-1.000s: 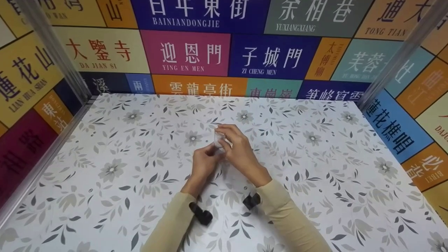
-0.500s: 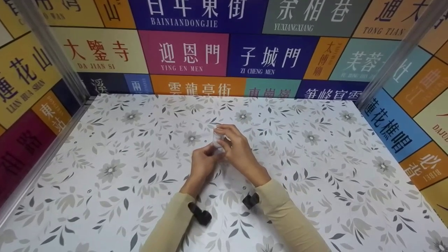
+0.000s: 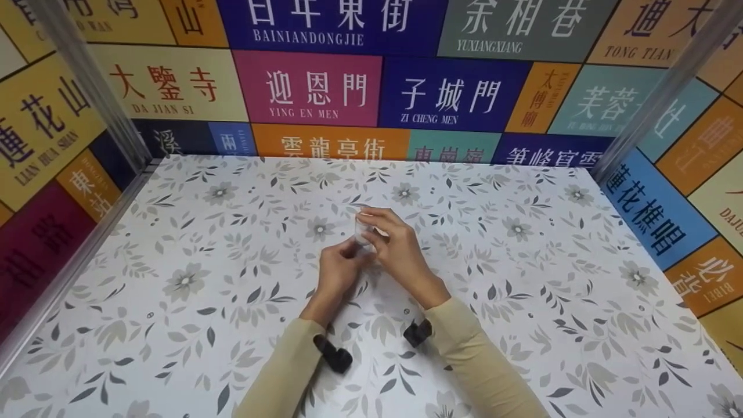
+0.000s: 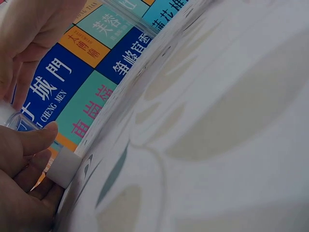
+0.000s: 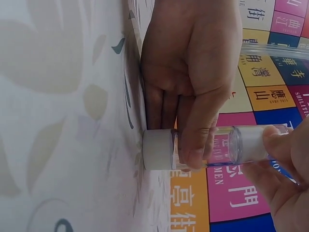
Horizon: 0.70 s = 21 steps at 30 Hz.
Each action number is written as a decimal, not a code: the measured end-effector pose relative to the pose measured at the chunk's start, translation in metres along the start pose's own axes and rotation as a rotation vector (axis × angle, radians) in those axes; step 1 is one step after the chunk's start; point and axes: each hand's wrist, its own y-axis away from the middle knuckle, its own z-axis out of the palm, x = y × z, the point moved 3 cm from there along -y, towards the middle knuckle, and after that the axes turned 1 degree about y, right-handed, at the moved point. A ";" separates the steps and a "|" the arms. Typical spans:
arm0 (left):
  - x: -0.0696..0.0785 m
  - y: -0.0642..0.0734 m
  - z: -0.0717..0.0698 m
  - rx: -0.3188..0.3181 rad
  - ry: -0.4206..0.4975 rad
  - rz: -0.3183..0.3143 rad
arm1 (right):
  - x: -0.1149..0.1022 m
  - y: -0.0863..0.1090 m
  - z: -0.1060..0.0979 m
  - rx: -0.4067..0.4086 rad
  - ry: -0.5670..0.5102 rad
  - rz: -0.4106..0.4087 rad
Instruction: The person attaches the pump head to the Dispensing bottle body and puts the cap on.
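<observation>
A small clear bottle (image 3: 360,233) stands upright between my two hands, largely covered by fingers in the head view. Its white base (image 5: 157,150) meets the tabletop in the right wrist view. Thumb and fingers of my left hand (image 3: 339,271) grip the see-through lower body just above that base. Higher up, my right hand (image 3: 401,252) pinches the bottle's top, where a white part (image 5: 252,143) shows inside a clear shell. From the left wrist side, the white base (image 4: 64,167) shows below my left fingers.
The tabletop (image 3: 232,348) wears a white covering with grey leaves and flowers. Behind it rises a wall of coloured sign panels (image 3: 307,90), and more panels flank both sides. Clear corner strips (image 3: 110,116) run up the edges. A black wrist camera (image 3: 334,353) sits on the left sleeve.
</observation>
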 end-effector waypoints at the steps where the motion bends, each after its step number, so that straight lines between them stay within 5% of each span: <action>1: 0.000 0.000 0.000 -0.001 -0.002 0.000 | 0.000 0.000 0.000 0.009 0.004 -0.001; 21: -0.001 0.000 0.000 -0.002 -0.040 0.018 | 0.002 0.003 -0.001 -0.002 0.022 0.028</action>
